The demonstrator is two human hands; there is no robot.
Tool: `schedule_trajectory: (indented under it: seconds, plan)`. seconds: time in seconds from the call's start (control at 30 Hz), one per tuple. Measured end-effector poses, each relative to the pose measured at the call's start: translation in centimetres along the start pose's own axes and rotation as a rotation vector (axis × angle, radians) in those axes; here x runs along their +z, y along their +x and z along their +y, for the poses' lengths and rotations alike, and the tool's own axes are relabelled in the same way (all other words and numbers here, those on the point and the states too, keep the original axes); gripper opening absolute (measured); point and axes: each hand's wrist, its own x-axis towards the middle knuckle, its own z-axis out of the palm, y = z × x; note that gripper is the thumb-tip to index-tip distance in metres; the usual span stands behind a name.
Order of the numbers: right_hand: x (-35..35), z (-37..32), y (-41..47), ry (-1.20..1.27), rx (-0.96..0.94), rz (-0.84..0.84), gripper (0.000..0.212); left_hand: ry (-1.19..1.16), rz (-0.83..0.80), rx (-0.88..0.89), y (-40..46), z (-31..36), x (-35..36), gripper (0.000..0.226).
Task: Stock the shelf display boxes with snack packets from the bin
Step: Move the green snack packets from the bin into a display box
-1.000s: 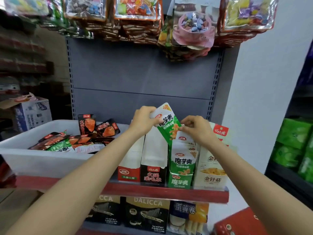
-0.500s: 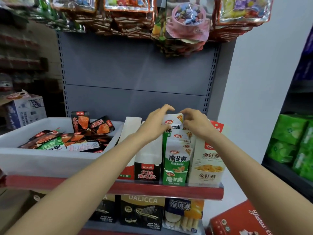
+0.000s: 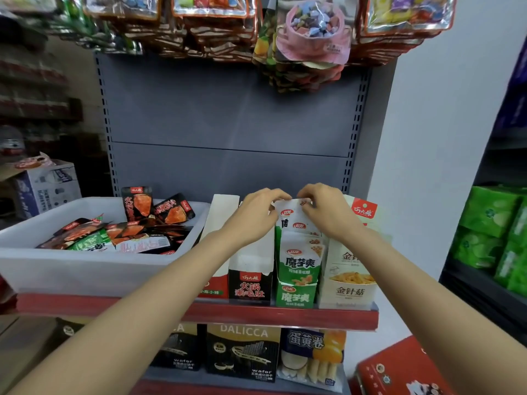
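Note:
Several display boxes stand side by side on the red-edged shelf [image 3: 285,316]. The green display box [image 3: 295,295] holds several green-and-white snack packets. My left hand [image 3: 256,216] and my right hand [image 3: 325,210] both pinch the white top edge of the rearmost green packet [image 3: 288,218], which stands upright in that box. To its left are a black box [image 3: 249,286] and a red box [image 3: 216,289]; to its right a cream box [image 3: 349,283]. The white bin [image 3: 71,269] at the left holds several dark red and green packets [image 3: 119,232].
Bagged sweets [image 3: 313,32] hang from hooks above the grey back panel. Wafer boxes [image 3: 242,352] and egg-roll packs sit on the lower shelf. A red carton [image 3: 399,369] lies bottom right, green packs [image 3: 490,223] fill a rack at right, a cardboard box [image 3: 45,186] stands far left.
The green packet was tilted above the box a second ago; both hands have pushed it down upright behind the other packets, and my hands have come closer together.

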Motion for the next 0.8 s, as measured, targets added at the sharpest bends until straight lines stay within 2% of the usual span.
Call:
schedule_trajectory:
  seconds: [0.2, 0.4, 0.5, 0.57, 0.63, 0.8]
  plan:
    - [1.9, -5.1, 0.0, 0.132, -0.183, 0.061, 0.031, -0.119, 0.220, -0.130, -3.2, -3.1, -4.0, 0.017]
    - [7.5, -12.3, 1.6, 0.251, -0.237, -0.090, 0.038, 0.007, 0.324, -0.361, -7.6, -10.5, -10.4, 0.011]
    - [10.6, -15.8, 2.9, 0.256, -0.255, -0.203, 0.038, 0.052, 0.320, -0.497, -9.5, -14.3, -13.3, 0.011]
    - [12.9, -17.8, 3.9, 0.246, -0.275, -0.288, 0.040, 0.112, 0.269, -0.575, -10.4, -16.7, -14.7, 0.009]
    - [15.1, -19.4, 5.1, 0.211, -0.302, -0.367, 0.047, 0.185, 0.174, -0.647, -10.8, -19.2, -15.9, 0.016]
    - [18.9, -21.8, 7.4, 0.070, -0.327, -0.682, 0.053, 0.422, -0.401, -0.774, -9.9, -21.7, -17.1, 0.040]
